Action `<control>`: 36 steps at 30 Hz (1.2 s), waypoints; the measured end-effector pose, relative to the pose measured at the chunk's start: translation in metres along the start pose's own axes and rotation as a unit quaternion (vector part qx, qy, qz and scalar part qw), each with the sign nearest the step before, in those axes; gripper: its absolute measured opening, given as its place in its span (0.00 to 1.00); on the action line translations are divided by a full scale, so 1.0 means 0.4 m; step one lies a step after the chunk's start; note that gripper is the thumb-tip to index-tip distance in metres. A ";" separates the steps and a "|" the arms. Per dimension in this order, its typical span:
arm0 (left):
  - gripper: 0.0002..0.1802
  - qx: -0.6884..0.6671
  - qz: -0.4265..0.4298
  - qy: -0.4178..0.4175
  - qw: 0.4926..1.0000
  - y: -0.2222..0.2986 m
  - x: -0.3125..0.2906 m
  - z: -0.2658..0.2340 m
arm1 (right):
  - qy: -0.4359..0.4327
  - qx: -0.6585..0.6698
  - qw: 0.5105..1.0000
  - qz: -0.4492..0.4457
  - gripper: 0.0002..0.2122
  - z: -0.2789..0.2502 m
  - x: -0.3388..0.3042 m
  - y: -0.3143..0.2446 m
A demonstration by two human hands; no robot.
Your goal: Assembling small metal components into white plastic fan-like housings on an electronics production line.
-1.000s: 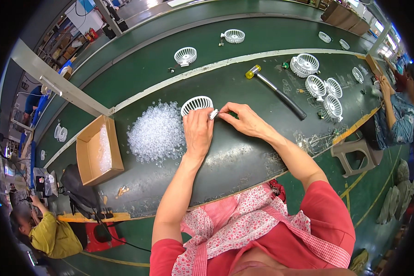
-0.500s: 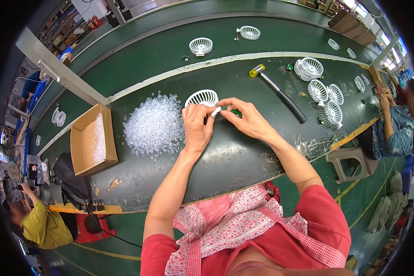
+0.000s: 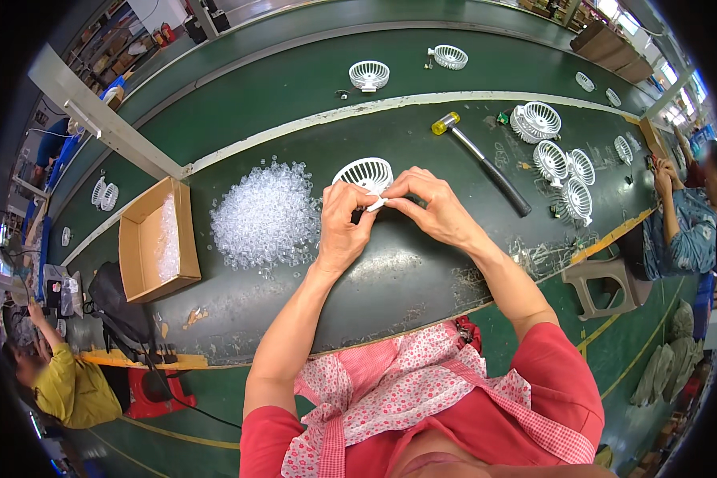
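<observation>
My left hand [image 3: 347, 223] is closed, thumb and fingers pinching a small white plastic piece [image 3: 377, 204]. The fingertips of my right hand [image 3: 434, 209] pinch the same piece from the other side. Just beyond my fingers is a round white slotted fan housing [image 3: 364, 173]; its near edge is covered by my hands. Whether the small piece is joined to that housing, I cannot tell. Left of my left hand lies a large heap of clear little plastic parts [image 3: 264, 213].
A yellow-headed hammer [image 3: 486, 163] lies to the right, with several white fan housings [image 3: 551, 162] beyond it. At left stands an open cardboard box [image 3: 134, 263] holding more clear parts. Housings [image 3: 369, 76] rest on the green conveyor [image 3: 295, 92]. Co-workers sit at both sides.
The fan housing by my hands has shifted slightly right. My right fingers have closed in on the white piece, and the green part beside them is now hidden. Housings on the conveyor have moved right.
</observation>
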State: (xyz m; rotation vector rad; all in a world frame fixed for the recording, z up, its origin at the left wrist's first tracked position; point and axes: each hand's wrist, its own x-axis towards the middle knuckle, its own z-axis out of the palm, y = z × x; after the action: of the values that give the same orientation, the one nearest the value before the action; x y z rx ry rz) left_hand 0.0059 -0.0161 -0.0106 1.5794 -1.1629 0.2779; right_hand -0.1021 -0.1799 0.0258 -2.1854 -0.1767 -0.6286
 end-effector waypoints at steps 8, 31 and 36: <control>0.14 -0.329 -0.296 -0.045 0.896 0.022 0.027 -0.014 | 0.084 0.008 0.994 0.069 0.06 -0.006 0.018 -0.020; 0.22 0.218 0.064 -0.110 0.968 0.049 -0.030 0.050 | 0.083 -0.420 0.886 0.176 0.14 -0.216 -0.135 0.229; 0.21 0.222 0.054 -0.104 0.968 0.049 -0.032 0.038 | 0.152 -0.197 0.961 0.118 0.13 -0.192 -0.052 -0.021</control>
State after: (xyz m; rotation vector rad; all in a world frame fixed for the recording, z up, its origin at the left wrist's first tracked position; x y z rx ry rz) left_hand -0.0216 -0.0206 -0.0130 1.9725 -1.4225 0.4789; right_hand -0.1519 -0.2310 0.0618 -2.3971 0.3987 -0.9113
